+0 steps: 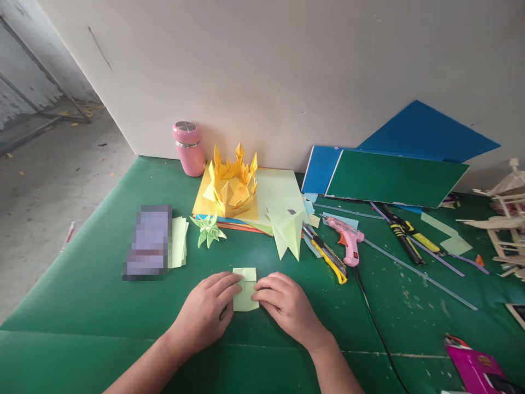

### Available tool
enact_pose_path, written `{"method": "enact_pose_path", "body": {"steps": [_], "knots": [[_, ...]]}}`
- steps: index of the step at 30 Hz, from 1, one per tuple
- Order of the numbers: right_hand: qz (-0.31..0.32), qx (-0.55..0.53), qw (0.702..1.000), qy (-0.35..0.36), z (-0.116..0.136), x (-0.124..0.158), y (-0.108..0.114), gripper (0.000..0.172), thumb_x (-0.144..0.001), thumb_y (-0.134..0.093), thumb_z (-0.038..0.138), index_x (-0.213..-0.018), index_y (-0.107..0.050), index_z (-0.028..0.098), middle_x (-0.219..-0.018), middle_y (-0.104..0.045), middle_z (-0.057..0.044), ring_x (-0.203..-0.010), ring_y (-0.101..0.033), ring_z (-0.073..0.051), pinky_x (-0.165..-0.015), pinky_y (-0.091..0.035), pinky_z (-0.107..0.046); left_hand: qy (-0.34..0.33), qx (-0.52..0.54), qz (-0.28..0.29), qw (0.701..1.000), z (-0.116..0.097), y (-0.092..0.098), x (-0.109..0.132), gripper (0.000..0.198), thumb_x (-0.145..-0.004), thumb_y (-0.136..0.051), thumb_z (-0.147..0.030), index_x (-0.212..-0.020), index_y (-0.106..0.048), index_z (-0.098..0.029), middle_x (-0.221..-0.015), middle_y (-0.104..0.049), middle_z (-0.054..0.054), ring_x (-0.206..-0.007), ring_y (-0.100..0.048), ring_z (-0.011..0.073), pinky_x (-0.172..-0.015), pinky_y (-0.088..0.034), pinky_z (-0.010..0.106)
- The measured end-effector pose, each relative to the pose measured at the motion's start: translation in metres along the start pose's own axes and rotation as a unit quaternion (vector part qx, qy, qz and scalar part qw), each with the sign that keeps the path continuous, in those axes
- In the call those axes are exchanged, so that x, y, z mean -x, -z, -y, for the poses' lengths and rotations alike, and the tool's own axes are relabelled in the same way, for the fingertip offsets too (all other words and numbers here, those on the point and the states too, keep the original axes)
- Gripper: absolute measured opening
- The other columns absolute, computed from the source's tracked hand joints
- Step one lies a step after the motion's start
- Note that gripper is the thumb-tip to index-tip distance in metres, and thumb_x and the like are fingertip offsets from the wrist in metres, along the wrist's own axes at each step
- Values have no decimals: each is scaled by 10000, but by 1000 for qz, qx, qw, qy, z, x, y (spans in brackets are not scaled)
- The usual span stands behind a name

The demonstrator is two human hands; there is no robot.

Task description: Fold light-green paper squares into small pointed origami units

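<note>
Craft wkshp, glue gun, util. knife, scuffed grn tabletop

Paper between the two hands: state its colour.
The paper is pale green, as the head view shows.

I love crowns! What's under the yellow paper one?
The yellow crown sits on a paper stack, with a yellow sheet showing beside it. The part directly underneath is covered.

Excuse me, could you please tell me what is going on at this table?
A person has both hands at a small pale green paper with creases: the left hand touches its left side, the right hand its right. Beyond it are a folded green paper flower and a yellow paper crown. A pink glue gun and a yellow-and-black cutter lie to the right.
</note>
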State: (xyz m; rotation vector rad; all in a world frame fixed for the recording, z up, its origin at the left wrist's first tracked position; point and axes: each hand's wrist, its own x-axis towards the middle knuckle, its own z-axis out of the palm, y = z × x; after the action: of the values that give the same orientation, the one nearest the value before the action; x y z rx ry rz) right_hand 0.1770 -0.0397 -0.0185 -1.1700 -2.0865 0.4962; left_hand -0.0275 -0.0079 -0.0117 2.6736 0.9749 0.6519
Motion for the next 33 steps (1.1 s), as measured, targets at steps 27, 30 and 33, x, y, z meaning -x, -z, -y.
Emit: {"method": "enact_pose_path", "body": {"steps": [27,30,33], "knots": [[-76,-4,983,-166,9,-5,-19,165,-838,-582,156,-684,-545,202,-660,-575,-1,-664,-507,-167,-596,-401,-271,78,71,-14,994,-2,-7,-12,209,-927,-428,-204,-766,-563,-197,-749,-649,15,-724,-596,170,-685,-513,306],[-73,18,983,-170,9,-5,-21,195,-849,-560,167,-661,-523,204,-634,-552,0,-645,-494,-168,-577,-386,-269,78,71,-16,994,-2,-8,-12,209,-924,-436,-197,-757,-562,-197,-751,-649,14,-732,-592,170,-689,-507,302],[-74,36,982,-169,9,-5,-22,212,-855,-539,169,-649,-502,205,-627,-540,-3,-639,-487,-169,-576,-383,-270,78,56,-20,995,-2,-10,-12,202,-927,-432,-189,-766,-553,-192,-740,-647,12,-725,-593,170,-687,-505,301]]}}
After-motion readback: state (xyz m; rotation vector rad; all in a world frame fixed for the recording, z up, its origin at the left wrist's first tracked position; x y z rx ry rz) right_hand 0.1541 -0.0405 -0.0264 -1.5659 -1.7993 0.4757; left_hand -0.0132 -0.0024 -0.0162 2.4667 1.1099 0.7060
